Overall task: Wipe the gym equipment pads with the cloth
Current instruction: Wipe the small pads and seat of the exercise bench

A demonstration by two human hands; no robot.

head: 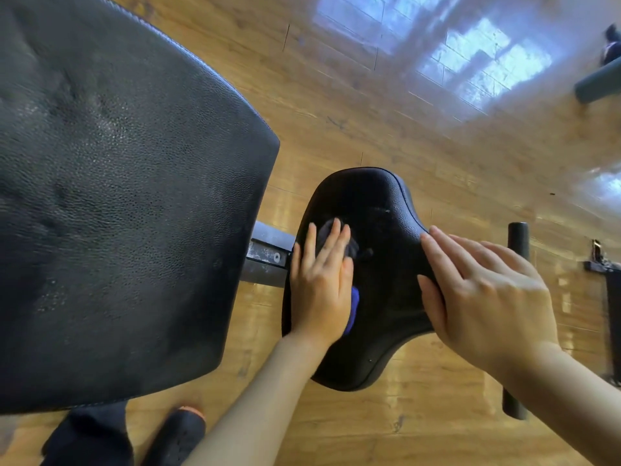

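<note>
A small black seat pad point(376, 210) sits at centre, above the wooden floor. My left hand point(319, 280) lies flat on its left side, pressing a dark blue cloth point(353, 309) onto the pad; the cloth shows past my fingertips and under my palm's right edge. My right hand point(487, 290) rests on the pad's right edge, fingers together, thumb against the side, holding nothing. A large black back pad point(117, 196) fills the left of the view, its leather-like surface showing dull smears.
A metal frame bar point(268, 253) joins the two pads. A black foam roller point(517, 237) stands right of the seat pad, with more machine parts point(605, 297) at the right edge. My dark shoe point(174, 435) is on the glossy wooden floor point(369, 79) below.
</note>
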